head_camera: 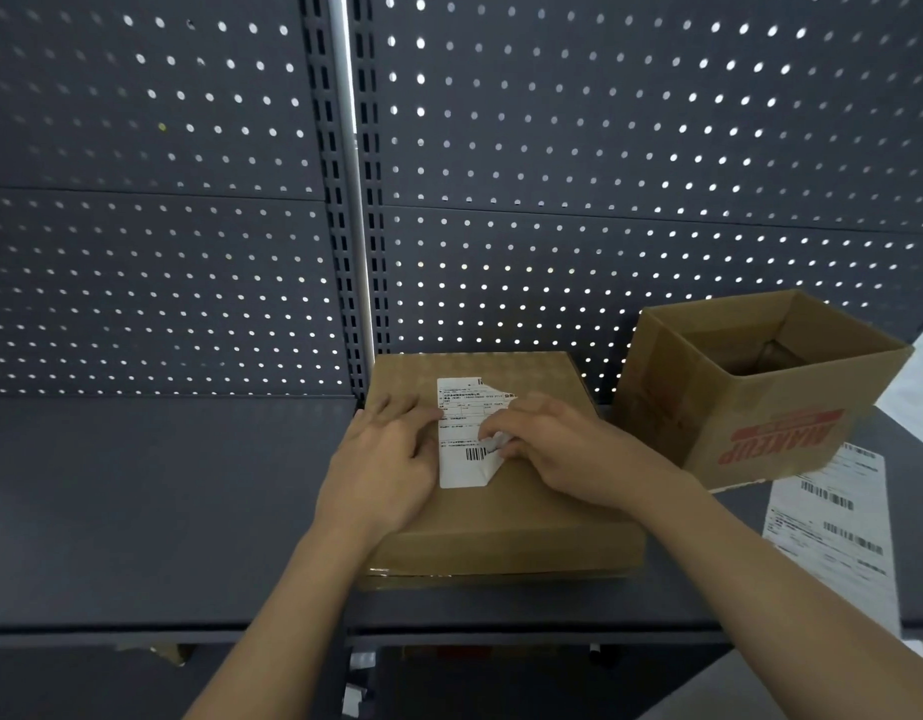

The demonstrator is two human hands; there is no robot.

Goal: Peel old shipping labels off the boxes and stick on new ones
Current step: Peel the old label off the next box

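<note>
A: Status? We pin the box (501,517) on the shelf (163,511) with the flat left hand (392,459); the right hand (558,449) pinches the label (462,433).

B: Risk: the label may tear if we pull steeply.

Flat box (501,517): plain brown; its label (462,449): white, black print and barcode. Open box (760,407) at 3 o'clock: brown, red lettering. Pegboard (605,148): dark grey, regular dot pattern

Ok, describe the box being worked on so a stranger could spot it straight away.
On the dark shelf before the pegboard wall, two cardboard boxes stand. It is the flat closed box under both hands, bearing a half-peeled white label; its neighbour, the open box, has red lettering.
</note>
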